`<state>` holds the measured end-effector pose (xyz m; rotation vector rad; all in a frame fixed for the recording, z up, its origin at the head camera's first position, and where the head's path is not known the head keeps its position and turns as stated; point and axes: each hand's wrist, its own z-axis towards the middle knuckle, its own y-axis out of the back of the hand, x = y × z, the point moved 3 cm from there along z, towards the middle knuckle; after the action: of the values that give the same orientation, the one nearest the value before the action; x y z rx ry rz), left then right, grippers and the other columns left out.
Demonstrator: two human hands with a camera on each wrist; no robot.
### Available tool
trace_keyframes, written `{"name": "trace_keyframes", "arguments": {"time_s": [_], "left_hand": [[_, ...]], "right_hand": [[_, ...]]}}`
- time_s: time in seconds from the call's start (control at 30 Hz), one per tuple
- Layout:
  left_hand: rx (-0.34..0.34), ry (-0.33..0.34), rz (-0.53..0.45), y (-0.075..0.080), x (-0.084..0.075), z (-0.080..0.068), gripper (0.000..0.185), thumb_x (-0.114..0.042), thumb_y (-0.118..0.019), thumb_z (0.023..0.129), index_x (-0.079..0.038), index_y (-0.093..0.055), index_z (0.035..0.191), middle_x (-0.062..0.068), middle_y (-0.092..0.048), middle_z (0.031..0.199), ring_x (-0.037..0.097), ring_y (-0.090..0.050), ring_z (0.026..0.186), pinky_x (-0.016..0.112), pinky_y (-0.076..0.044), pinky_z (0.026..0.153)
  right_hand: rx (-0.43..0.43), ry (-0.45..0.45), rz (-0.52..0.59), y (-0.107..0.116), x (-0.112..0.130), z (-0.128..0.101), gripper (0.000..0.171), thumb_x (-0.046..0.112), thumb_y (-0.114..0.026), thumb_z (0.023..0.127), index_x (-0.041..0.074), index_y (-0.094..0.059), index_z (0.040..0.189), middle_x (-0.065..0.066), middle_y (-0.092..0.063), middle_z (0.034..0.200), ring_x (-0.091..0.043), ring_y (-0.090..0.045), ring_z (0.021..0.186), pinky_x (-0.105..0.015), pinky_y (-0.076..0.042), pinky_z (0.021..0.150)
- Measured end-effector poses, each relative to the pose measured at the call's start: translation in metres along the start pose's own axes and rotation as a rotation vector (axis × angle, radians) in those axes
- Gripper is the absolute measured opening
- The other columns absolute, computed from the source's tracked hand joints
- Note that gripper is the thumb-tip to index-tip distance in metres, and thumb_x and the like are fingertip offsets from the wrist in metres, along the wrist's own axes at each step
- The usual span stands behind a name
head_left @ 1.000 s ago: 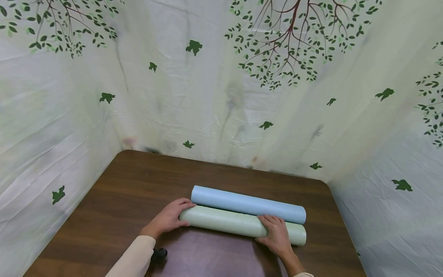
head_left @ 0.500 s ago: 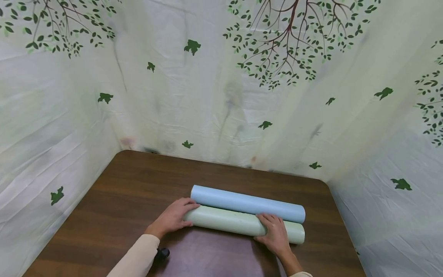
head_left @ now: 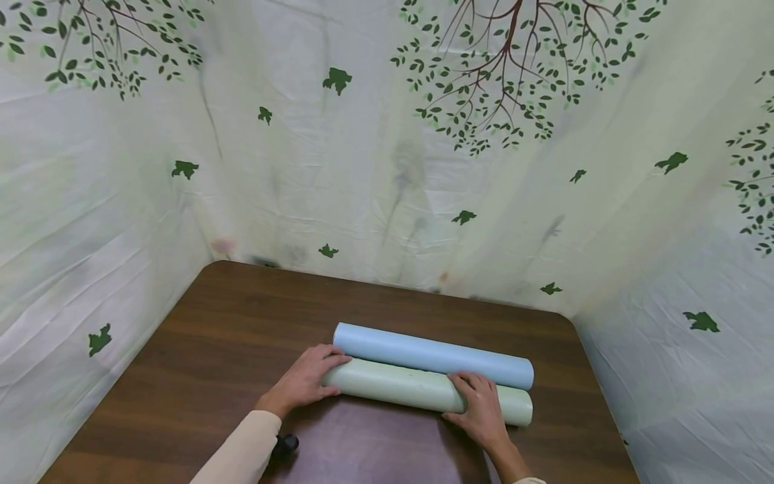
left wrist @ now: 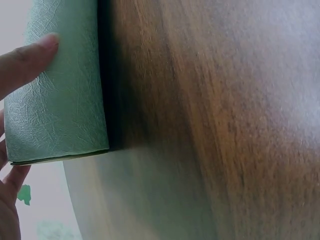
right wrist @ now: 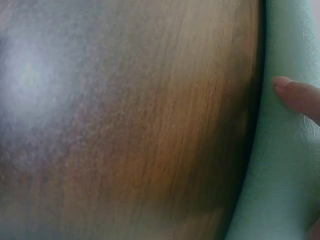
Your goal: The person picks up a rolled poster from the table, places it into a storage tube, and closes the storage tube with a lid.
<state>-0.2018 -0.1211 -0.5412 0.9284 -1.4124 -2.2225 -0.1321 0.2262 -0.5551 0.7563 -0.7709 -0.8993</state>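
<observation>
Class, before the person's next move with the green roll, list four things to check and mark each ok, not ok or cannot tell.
1. Left hand rests on the green roll at its left end: ok.
2. Right hand rests on it near the right end: ok.
3. Green roll lies flat on the table: ok.
4. Green roll lies right beside the blue roll; touching: cannot tell.
5. Firmness of grip: cannot tell.

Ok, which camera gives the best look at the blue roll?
The head view: the blue roll lies whole on the table, touching the green roll. Both wrist views show only green roll and tabletop.
</observation>
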Motion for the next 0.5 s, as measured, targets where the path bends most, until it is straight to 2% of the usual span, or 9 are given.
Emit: {"name": "trace_keyframes", "arguments": {"time_s": [0.33, 0.5], "left_hand": [[-0.019, -0.008, 0.028, 0.0013, -0.0033, 0.0004, 0.059, -0.026, -0.085, 0.071, -0.011, -0.063, 0.123, 0.008, -0.057, 0.119, 0.027, -0.052, 0.111, 0.049, -0.039, 0.096], [-0.067, -0.016, 0.018, -0.0003, -0.0032, -0.0003, 0.060, -0.028, -0.087, 0.068, -0.013, -0.064, 0.121, 0.007, -0.056, 0.119, 0.027, -0.051, 0.112, 0.049, -0.038, 0.096]], "right_hand": [[-0.055, 0.023, 0.042, 0.0009, -0.0031, -0.0023, 0.076, 0.026, -0.097, 0.039, 0.011, -0.072, 0.109, -0.005, -0.064, 0.105, -0.028, -0.057, 0.098, -0.046, -0.031, 0.086], [-0.082, 0.020, 0.065, 0.0020, -0.0044, -0.0043, 0.076, 0.026, -0.098, 0.039, 0.014, -0.071, 0.110, -0.009, -0.062, 0.108, -0.033, -0.055, 0.100, -0.049, -0.027, 0.088]]}}
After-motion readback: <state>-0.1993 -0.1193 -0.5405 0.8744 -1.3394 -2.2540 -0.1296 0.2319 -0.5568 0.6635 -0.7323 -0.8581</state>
